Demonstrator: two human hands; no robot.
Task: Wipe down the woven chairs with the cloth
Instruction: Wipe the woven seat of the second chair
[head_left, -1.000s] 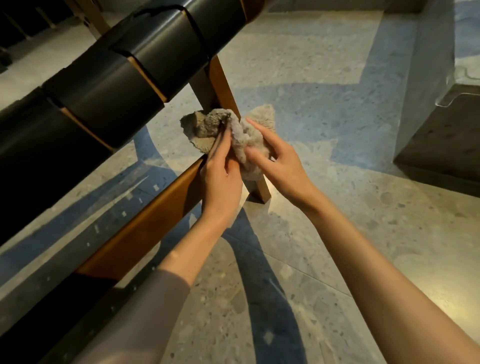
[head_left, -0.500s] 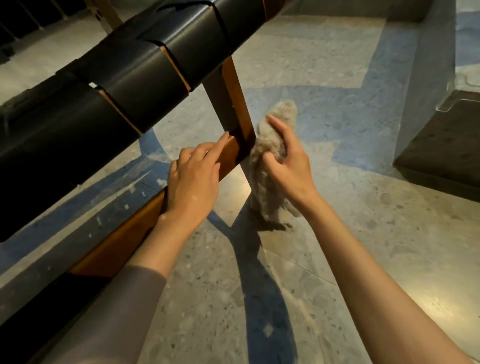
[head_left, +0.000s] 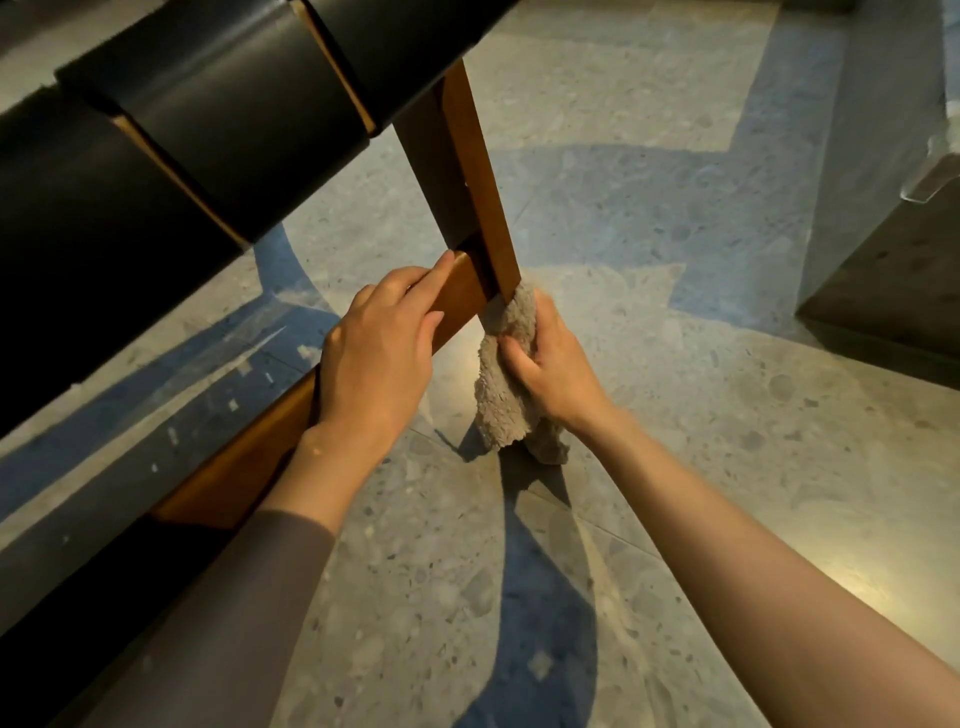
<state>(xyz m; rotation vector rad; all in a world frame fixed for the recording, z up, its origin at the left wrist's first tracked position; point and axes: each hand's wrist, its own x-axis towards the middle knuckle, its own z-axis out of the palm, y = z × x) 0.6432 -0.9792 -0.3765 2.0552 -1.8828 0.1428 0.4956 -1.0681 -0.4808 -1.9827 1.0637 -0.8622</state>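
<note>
Your right hand (head_left: 550, 374) bunches the beige cloth (head_left: 506, 374) against the foot of the wooden chair leg (head_left: 478, 171), mid-scene, low over the speckled floor (head_left: 649, 260). The cloth looks soft, fluffy and light. It should crumple to any shape and drape from your fist, as its loose end does here, hanging towards the floor; whether it touches cannot be told. It is best held as a wad in the palm, so that a thick pad meets the wood rather than a trailing corner. Your thumb and curled fingers close round its upper part, pressing it to the leg's right edge. Your left hand (head_left: 376, 353) lies on the wooden rail (head_left: 249, 457) just left of the leg, fingers straight and close together, holding nothing and apparently steadying the chair. The seat's wide black straps (head_left: 223, 114) cross the far left, untouched by either hand.
</note>
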